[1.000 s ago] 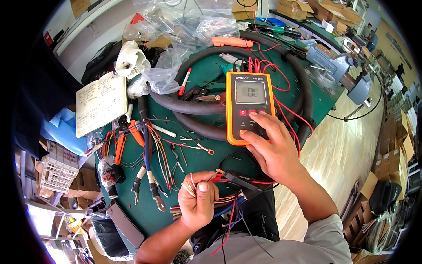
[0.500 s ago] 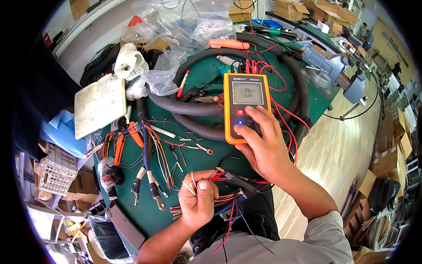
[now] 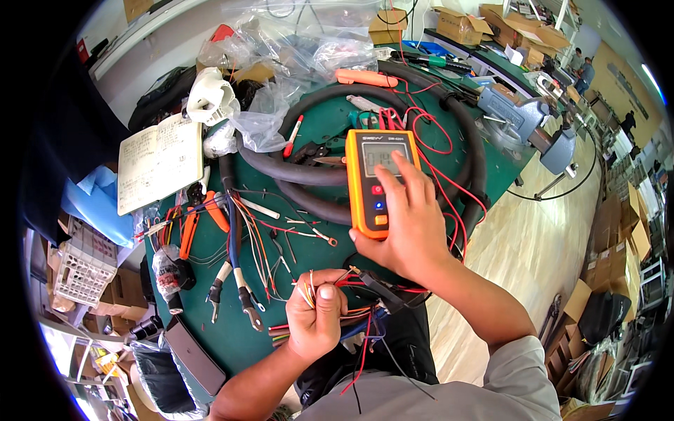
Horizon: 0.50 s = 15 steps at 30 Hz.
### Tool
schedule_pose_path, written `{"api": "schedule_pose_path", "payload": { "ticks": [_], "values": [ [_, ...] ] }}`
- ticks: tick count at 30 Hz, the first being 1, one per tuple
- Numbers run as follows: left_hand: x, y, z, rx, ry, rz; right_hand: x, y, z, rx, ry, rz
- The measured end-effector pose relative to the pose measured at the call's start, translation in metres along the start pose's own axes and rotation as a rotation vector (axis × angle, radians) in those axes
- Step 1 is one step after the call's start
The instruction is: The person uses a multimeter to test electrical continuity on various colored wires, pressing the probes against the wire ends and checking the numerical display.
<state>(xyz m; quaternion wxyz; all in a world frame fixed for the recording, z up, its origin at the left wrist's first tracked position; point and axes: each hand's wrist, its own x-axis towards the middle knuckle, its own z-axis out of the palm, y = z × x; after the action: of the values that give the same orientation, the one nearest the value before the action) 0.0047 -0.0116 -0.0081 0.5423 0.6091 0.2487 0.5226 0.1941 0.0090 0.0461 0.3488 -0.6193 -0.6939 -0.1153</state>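
Meter [image 3: 368,191], likely light, rigid, best side-held: one o'clock from left hand [image 3: 316,319] pinching wires [image 3: 306,297]; right hand [image 3: 415,224] spread.

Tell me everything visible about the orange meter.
The meter is rectangular and plastic-looking, with an orange rim and dark face. It faces the camera, slightly askew, in front of the black cable coil, red leads at its top end. Spread fingers of the right hand partly cover its gray screen; red, blue and orange buttons sit below.
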Motion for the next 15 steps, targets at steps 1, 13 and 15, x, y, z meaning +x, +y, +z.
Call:
{"api": "schedule_pose_path", "payload": {
  "ticks": [1,13,15],
  "values": [
    [0.000,0.000,0.000,0.003,-0.006,0.008,-0.003,-0.002,0.001,-0.008,-0.022,-0.013],
    [0.001,-0.001,0.001,0.008,-0.026,0.018,-0.032,0.013,-0.032,0.168,-0.005,-0.100],
    [0.000,-0.001,0.000,0.003,-0.013,0.021,-0.045,0.013,-0.033,0.303,0.091,-0.106]
  ]
}}
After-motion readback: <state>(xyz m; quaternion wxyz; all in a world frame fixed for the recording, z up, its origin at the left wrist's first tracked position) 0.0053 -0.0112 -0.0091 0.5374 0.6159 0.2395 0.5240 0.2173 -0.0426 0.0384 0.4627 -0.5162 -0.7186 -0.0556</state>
